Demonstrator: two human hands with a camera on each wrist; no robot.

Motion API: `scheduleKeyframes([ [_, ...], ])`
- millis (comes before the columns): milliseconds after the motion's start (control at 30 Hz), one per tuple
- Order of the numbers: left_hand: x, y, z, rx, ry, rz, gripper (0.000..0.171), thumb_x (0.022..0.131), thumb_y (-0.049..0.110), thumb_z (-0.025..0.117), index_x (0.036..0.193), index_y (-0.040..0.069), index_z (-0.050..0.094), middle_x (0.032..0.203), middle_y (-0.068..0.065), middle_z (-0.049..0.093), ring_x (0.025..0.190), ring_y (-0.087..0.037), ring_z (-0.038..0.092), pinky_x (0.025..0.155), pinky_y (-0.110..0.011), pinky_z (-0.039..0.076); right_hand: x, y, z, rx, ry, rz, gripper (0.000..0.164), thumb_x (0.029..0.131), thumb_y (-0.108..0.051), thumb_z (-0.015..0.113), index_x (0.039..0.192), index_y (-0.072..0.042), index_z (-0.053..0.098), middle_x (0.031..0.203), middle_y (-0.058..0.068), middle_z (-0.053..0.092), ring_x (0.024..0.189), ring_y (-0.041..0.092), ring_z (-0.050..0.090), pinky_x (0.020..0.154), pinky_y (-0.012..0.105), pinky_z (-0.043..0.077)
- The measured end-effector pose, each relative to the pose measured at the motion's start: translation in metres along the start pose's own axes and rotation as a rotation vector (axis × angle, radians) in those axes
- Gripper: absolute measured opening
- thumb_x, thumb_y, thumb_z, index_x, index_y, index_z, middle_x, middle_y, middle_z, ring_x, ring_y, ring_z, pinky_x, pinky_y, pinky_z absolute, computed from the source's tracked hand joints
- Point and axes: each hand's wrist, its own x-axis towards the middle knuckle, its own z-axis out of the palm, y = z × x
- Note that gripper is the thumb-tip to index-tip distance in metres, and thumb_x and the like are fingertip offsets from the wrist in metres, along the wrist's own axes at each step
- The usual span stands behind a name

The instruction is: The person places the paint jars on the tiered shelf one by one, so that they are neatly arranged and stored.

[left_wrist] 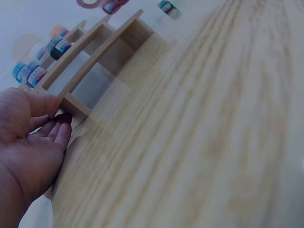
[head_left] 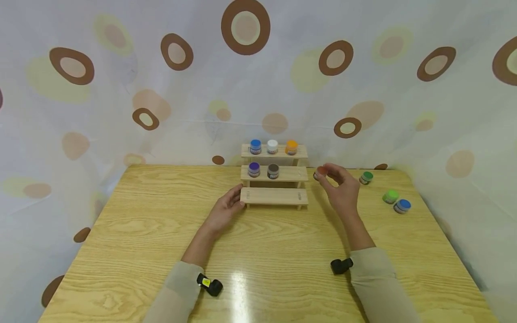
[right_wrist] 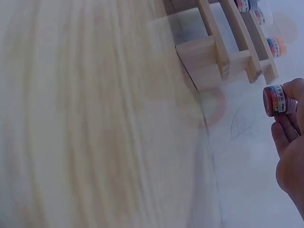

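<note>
A three-step wooden rack [head_left: 274,196] stands near the table's back edge. My left hand [head_left: 224,210] grips the left end of its lowest step, with the thumb at the front corner; in the left wrist view the fingers [left_wrist: 59,130] curl in beside that end. Just right of the rack, my right hand [head_left: 342,188] pinches a small paint jar with a reddish-brown lid [head_left: 321,172] between thumb and fingers. That jar [right_wrist: 275,100] is held above the table, its label showing in the right wrist view. The bottom step bears no jar.
The top step carries blue [head_left: 255,146], white [head_left: 272,146] and orange [head_left: 291,147] jars. Purple [head_left: 254,169] and dark brown [head_left: 273,171] jars occupy the middle one. Dark green [head_left: 366,178], light green [head_left: 390,196] and blue [head_left: 402,206] jars sit at the table's right. A patterned cloth [head_left: 194,98] hangs behind.
</note>
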Motion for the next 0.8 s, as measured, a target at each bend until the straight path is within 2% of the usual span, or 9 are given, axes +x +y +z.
scheduleKeyframes([
  [100, 0.0, 0.0, 0.0, -0.004, -0.002, 0.002, 0.065, 0.11, 0.001, 0.05, 0.167, -0.001, 0.02, 0.168, -0.021, 0.033, 0.153, -0.036, 0.037, 0.124, -0.045, 0.037, 0.003, -0.005, 0.006, 0.035, 0.001, -0.015, 0.035, 0.09, 0.009, 0.08, 0.122, 0.016, 0.068, 0.12, 0.031, 0.071, 0.11, 0.047, 0.067, 0.101, 0.037, 0.058],
  [300, -0.001, 0.001, 0.0, 0.011, 0.001, -0.002, 0.064, 0.111, 0.002, 0.05, 0.167, 0.0, 0.02, 0.166, -0.022, 0.035, 0.152, -0.036, 0.039, 0.123, -0.042, 0.038, 0.005, -0.011, 0.017, 0.088, -0.031, -0.031, 0.034, 0.09, 0.01, 0.078, 0.121, 0.017, 0.068, 0.118, 0.033, 0.07, 0.11, 0.05, 0.066, 0.096, 0.018, 0.055],
  [400, -0.001, 0.001, -0.001, 0.012, 0.004, 0.002, 0.064, 0.111, 0.001, 0.05, 0.167, 0.0, 0.02, 0.166, -0.023, 0.035, 0.152, -0.036, 0.038, 0.123, -0.041, 0.038, 0.006, -0.014, 0.024, 0.114, -0.062, -0.027, 0.034, 0.091, 0.01, 0.078, 0.122, 0.018, 0.067, 0.118, 0.034, 0.069, 0.111, 0.051, 0.066, 0.095, 0.017, 0.055],
  [467, 0.0, 0.001, -0.001, 0.01, 0.005, 0.003, 0.064, 0.111, 0.001, 0.05, 0.167, 0.0, 0.02, 0.166, -0.023, 0.035, 0.152, -0.037, 0.038, 0.123, -0.042, 0.038, 0.005, -0.016, 0.029, 0.127, -0.088, -0.025, 0.034, 0.091, 0.01, 0.078, 0.122, 0.017, 0.067, 0.118, 0.034, 0.069, 0.112, 0.051, 0.066, 0.096, 0.021, 0.057],
  [667, 0.0, 0.0, -0.001, 0.003, 0.006, -0.004, 0.064, 0.111, 0.002, 0.051, 0.167, 0.001, 0.021, 0.166, -0.022, 0.036, 0.152, -0.036, 0.039, 0.123, -0.043, 0.039, 0.004, -0.021, 0.041, 0.144, -0.144, -0.043, 0.033, 0.092, 0.011, 0.076, 0.123, 0.017, 0.066, 0.12, 0.035, 0.068, 0.112, 0.051, 0.067, 0.101, 0.053, 0.056],
  [800, -0.001, 0.0, 0.0, -0.005, 0.007, -0.002, 0.064, 0.11, 0.001, 0.051, 0.167, 0.001, 0.021, 0.166, -0.023, 0.036, 0.152, -0.036, 0.039, 0.123, -0.043, 0.038, 0.004, -0.023, 0.047, 0.126, -0.158, -0.047, 0.033, 0.092, 0.011, 0.076, 0.123, 0.017, 0.067, 0.121, 0.034, 0.069, 0.11, 0.05, 0.068, 0.098, 0.057, 0.056],
])
